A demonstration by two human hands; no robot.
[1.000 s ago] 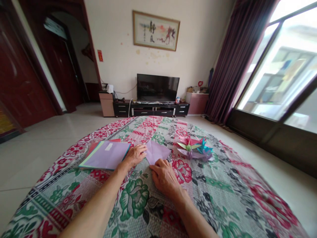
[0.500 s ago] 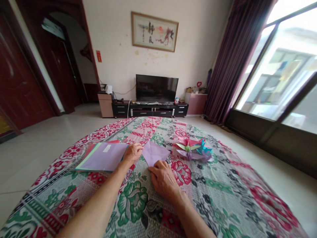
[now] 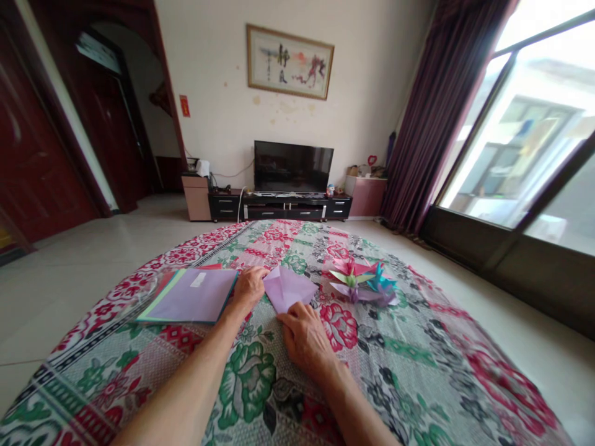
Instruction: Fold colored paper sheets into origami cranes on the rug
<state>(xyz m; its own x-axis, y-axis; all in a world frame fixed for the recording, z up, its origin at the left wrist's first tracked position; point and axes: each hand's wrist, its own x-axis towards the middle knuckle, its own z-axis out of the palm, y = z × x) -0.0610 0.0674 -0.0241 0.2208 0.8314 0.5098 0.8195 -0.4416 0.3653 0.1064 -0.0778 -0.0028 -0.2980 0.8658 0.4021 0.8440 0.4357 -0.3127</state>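
Observation:
A folded piece of purple origami paper (image 3: 287, 290) lies on the table in front of me, roughly diamond-shaped with creases across it. At its left corner, my left hand (image 3: 250, 286) has closed fingers pinching the edge. My right hand (image 3: 304, 331) is closed on the near corner, its fingertips bent down onto the paper. To the left, beside my left hand, is a stack of coloured paper sheets (image 3: 183, 300), purple on top with a small white label. Several folded paper cranes (image 3: 356, 279) in pink, green, blue and purple stand together to the right.
A flowered tablecloth (image 3: 395, 371) covers the round table. Beyond its far edge a television (image 3: 292, 166) stands on a low black cabinet (image 3: 297, 207). Dark curtains (image 3: 418, 124) and a large window are on the right, with wooden doors (image 3: 37, 136) on the left.
The purple paper's left part is slightly lifted and more folded than before, with my left hand at that corner. My right hand stays at the near corner. The view has shifted a little.

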